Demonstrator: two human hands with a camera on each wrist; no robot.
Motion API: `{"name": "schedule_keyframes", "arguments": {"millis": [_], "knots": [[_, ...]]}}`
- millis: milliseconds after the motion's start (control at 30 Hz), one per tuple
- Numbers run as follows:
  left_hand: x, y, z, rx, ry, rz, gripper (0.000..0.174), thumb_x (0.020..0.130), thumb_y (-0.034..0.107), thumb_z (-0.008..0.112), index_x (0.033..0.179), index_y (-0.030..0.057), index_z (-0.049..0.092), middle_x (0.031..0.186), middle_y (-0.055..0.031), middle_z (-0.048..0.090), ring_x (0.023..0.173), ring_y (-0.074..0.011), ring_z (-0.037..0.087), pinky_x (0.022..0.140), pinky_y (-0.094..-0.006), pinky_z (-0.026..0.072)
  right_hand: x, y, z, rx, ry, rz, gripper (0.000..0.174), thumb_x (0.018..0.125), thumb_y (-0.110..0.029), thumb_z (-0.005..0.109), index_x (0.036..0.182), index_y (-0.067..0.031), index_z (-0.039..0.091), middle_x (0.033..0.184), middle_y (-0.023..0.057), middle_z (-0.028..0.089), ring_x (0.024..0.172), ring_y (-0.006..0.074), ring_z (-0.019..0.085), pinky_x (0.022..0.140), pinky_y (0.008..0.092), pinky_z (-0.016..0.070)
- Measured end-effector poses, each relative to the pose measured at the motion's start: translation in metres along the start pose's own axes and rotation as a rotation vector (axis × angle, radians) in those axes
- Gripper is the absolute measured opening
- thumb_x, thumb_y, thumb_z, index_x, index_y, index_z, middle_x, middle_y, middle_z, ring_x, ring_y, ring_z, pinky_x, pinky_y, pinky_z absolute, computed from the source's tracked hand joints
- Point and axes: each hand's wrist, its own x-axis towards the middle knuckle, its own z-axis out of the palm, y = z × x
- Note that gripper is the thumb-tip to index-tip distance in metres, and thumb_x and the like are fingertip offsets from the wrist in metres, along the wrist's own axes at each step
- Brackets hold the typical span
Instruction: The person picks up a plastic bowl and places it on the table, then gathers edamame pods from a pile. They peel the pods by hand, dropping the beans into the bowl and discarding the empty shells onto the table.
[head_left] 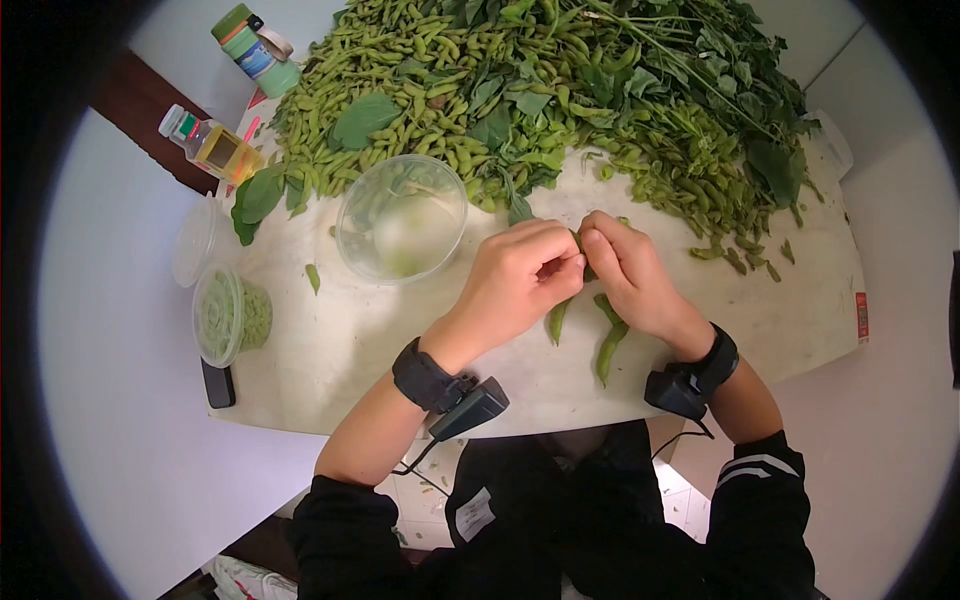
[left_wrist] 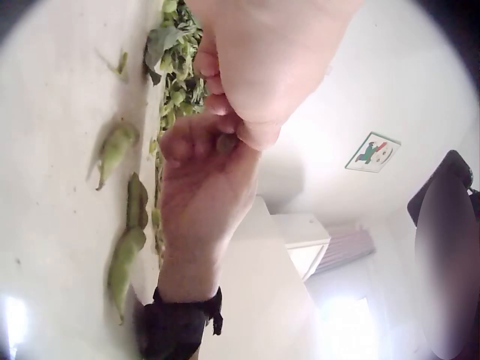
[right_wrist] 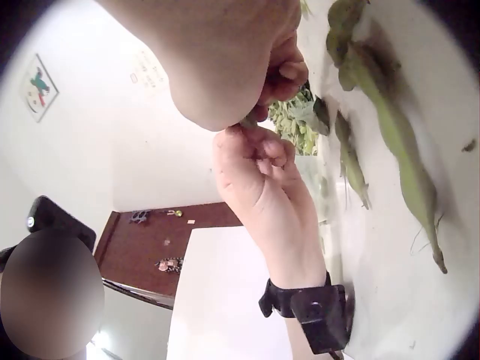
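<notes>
From my head feed I watch the left hand [head_left: 515, 272] and the right hand [head_left: 632, 278] meet above the pale table [head_left: 780, 315], fingers of both curled in and pinching one green pod [left_wrist: 226, 143] between them. Those fingers cover most of it, so I can't fairly say whether its shell is split. Just below the hands, a few loose pods [head_left: 608, 352] lie on the tabletop. A clear tub [head_left: 348, 240] stands open to the left of the left hand, near the edge of the big heap [head_left: 420, 90] of pods and leaves spread across the far side. Farther left I have a lidded tub [head_left: 220, 315] with green contents, touching or just beside a loose lid [head_left: 192, 243].
</notes>
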Motion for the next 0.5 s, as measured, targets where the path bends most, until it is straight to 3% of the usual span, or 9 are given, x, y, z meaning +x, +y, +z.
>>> {"name": "schedule_keyframes", "arguments": {"millis": [167, 267, 333, 500], "knots": [[-0.0005, -0.0018, 0.0003, -0.057, -0.018, -0.013, 0.011, 0.069, 0.002, 0.057, 0.068, -0.0001, 0.047, 0.059, -0.0064, 0.044, 0.051, -0.0162, 0.043, 0.046, -0.0256, 0.0358, -0.0013, -0.0008, 0.0026, -0.044, 0.02, -0.004, 0.02, 0.088, -0.015, 0.038, 0.078, 0.002, 0.042, 0.063, 0.0141, 0.043, 0.055, 0.0215, 0.041, 0.054, 0.0295, 0.0367], [-0.0021, -0.0048, 0.0026, -0.114, 0.012, -0.025, 0.011, 0.072, 0.004, 0.057, 0.069, 0.0002, 0.047, 0.06, -0.0046, 0.044, 0.051, -0.0119, 0.042, 0.045, -0.0227, 0.0346, -0.0014, -0.0007, 0.004, -0.019, 0.034, 0.008, 0.021, 0.089, -0.016, 0.036, 0.078, 0.001, 0.043, 0.062, 0.0105, 0.042, 0.055, 0.0185, 0.04, 0.054, 0.0289, 0.0365], [-0.0031, -0.0054, 0.0026, -0.198, 0.026, -0.063, 0.012, 0.076, 0.007, 0.056, 0.069, 0.0005, 0.048, 0.061, -0.003, 0.045, 0.051, -0.0089, 0.041, 0.046, -0.0212, 0.0338, -0.0023, 0.0, 0.0062, 0.163, 0.067, 0.108, 0.024, 0.09, -0.018, 0.034, 0.077, -0.0012, 0.043, 0.062, 0.0039, 0.041, 0.055, 0.0124, 0.039, 0.053, 0.0255, 0.0358], [-0.004, -0.0065, 0.0033, -0.282, 0.008, -0.105, 0.015, 0.078, 0.01, 0.056, 0.07, 0.0004, 0.048, 0.062, -0.0024, 0.045, 0.051, -0.0079, 0.04, 0.046, -0.0208, 0.0334, -0.0013, 0.0015, 0.0007, 0.417, -0.007, 0.238, 0.026, 0.09, -0.023, 0.036, 0.074, -0.0044, 0.045, 0.063, -0.002, 0.04, 0.057, 0.0054, 0.038, 0.052, 0.0204, 0.0343]]}}
